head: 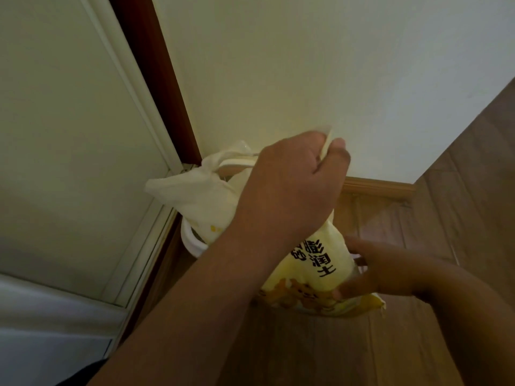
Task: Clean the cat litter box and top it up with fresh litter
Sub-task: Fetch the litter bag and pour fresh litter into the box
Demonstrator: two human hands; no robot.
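Tilting over a white litter box [192, 240] in the floor corner, the yellow litter bag [312, 263] sags like a soft, heavy sack. Left hand [289, 188] pinches the bag's top edge in a closed grip; right hand [373, 271] supports the lower end, fingers curled against it. Judged floppy and bottom-heavy, it handles best held at both ends. Wall [306, 65] and wooden floor [459, 190] surround.
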